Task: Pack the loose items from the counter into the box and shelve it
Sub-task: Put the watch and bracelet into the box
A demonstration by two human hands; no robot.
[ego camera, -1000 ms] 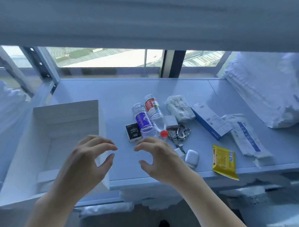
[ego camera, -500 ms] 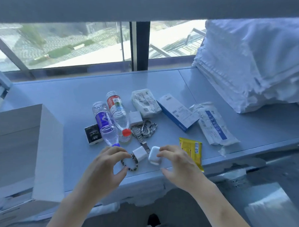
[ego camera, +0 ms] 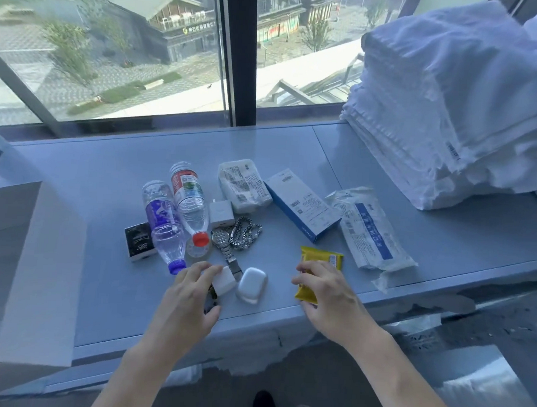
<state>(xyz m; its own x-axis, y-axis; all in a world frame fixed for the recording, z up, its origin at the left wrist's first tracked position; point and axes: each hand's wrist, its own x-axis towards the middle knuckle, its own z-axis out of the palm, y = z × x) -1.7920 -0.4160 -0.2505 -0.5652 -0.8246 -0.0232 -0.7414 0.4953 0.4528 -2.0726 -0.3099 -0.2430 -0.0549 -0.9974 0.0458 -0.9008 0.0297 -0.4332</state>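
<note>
Loose items lie on the pale blue counter (ego camera: 263,147). My left hand (ego camera: 189,301) rests its fingertips on a small white cube (ego camera: 225,281), thumb apart, and partly covers a bead bracelet (ego camera: 211,293). My right hand (ego camera: 326,295) curls over the lower half of a yellow packet (ego camera: 321,258), thumb at its left edge. Between the hands lies a white earbud case (ego camera: 252,284). Behind them are two water bottles lying down (ego camera: 163,223) (ego camera: 188,204), a black card box (ego camera: 138,240), a watch (ego camera: 224,243) and a chain bracelet (ego camera: 245,233). The open white box (ego camera: 39,270) stands at the left.
Farther back lie a white charger (ego camera: 220,215), a tissue pack (ego camera: 243,185), a blue-and-white carton (ego camera: 301,204) and a sealed bag with a blue stripe (ego camera: 367,229). Stacked white bedding (ego camera: 450,103) fills the right end. A window runs behind the counter.
My view has swung right and closer. The right hand left the earbud case and went to the yellow packet. The left hand moved onto the white cube.
</note>
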